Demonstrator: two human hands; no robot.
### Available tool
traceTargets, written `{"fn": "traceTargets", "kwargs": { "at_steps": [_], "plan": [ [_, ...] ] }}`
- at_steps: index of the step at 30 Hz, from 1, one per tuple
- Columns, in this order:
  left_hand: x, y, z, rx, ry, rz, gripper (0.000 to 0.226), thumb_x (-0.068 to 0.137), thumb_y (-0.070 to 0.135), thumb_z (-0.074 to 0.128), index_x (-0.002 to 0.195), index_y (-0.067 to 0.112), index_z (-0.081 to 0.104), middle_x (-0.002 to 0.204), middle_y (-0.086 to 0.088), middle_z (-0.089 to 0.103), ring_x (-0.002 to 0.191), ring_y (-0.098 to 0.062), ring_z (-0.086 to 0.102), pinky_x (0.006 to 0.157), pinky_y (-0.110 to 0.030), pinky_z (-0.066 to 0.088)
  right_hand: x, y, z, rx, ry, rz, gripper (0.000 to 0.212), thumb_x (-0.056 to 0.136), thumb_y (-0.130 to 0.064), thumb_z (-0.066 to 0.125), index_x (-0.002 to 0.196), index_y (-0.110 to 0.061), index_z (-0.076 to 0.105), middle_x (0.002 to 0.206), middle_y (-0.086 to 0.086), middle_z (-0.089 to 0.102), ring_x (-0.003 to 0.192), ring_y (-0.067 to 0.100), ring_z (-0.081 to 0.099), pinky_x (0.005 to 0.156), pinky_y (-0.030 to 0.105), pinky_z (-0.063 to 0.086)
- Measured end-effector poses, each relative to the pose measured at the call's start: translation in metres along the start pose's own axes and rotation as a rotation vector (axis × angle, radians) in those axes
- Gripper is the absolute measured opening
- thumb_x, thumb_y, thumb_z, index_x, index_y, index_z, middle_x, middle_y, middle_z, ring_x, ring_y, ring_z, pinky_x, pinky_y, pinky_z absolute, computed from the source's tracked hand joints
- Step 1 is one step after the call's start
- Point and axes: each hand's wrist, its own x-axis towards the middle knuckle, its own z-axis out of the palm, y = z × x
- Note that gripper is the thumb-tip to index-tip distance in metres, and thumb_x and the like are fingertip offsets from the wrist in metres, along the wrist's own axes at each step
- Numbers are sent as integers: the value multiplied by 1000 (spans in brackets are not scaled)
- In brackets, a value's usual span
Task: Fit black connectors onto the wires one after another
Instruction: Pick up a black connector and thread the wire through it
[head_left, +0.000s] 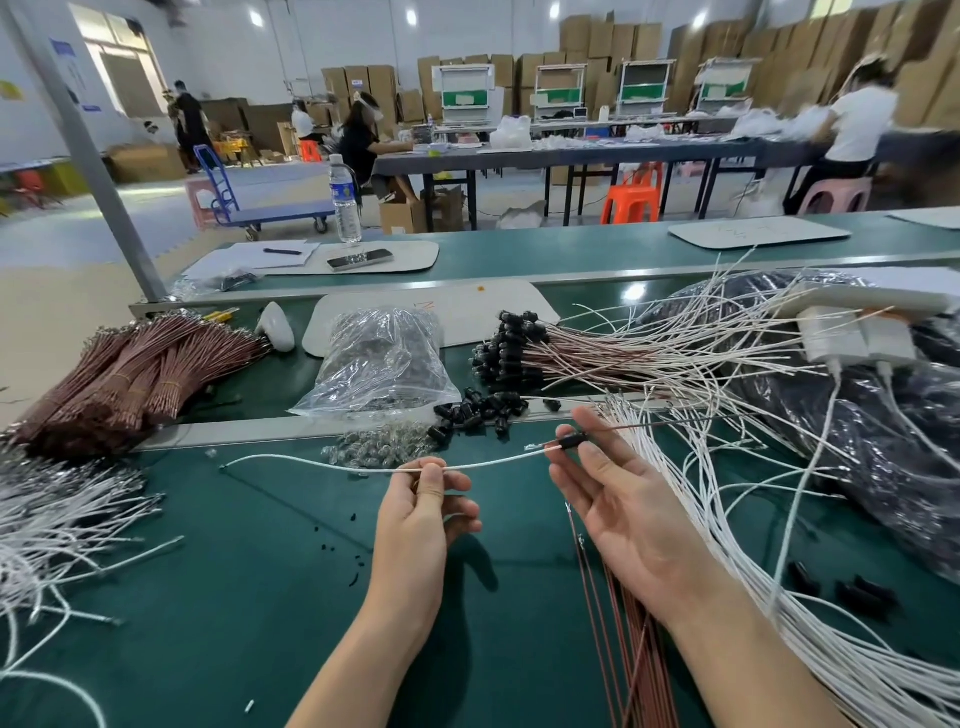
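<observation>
My left hand (423, 512) pinches a white wire (311, 461) near its middle; the wire runs level above the green mat. My right hand (618, 493) is palm up, its thumb and fingertips pinching a black connector (573, 441) on the wire's right end, with a thin brown wire (675, 423) trailing off to the right from it. Loose black connectors (478, 410) lie in a small heap just beyond my hands. Behind them lies a pile of finished wires with black connectors (511, 343).
A clear bag of parts (382, 358) stands at centre. Bundled brown wires (130, 374) lie at left, white wires (57, 519) at near left, more white wires (727, 519) and brown wires (618, 623) at right. A dark plastic bag (857, 447) fills the far right. A water bottle (345, 200) stands behind.
</observation>
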Motion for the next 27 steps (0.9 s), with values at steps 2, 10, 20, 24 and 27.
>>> {"fn": "traceTargets", "kwargs": {
  "at_steps": [2,10,20,24,27],
  "plan": [
    [0,-1,-1,0,-20,-4,18,108,16,43,98,9,57,73,1,67,58,-12,60,53,-23,52,-1,3,2,-15,-14,11,35,82,-3,63,112,-14,77,109,12,74,95,22,74,78,27,61],
    [-8,-2,1,214,-195,101,14,99,22,60,95,11,69,77,0,70,63,-13,63,60,-22,53,-3,19,11,-144,-57,36,43,77,-4,66,120,-6,63,116,13,74,99,23,74,79,27,60],
    [-13,2,5,235,-170,135,10,99,16,60,101,11,68,84,-6,72,65,-14,65,61,-24,55,-3,27,10,-234,-34,63,23,78,-13,70,98,-13,82,103,13,77,89,18,75,76,24,59],
    [-13,2,4,224,-180,123,12,97,22,64,101,13,70,85,-6,73,67,-14,66,61,-23,55,-3,26,10,-286,-24,71,25,76,-17,72,99,-14,82,91,7,76,77,12,72,71,22,58],
    [-13,1,3,228,-169,127,11,97,22,64,99,12,70,83,-5,73,68,-14,66,61,-23,54,-5,26,11,-326,-27,64,25,75,-18,73,99,-15,82,90,6,76,76,10,70,70,21,57]
  ]
}}
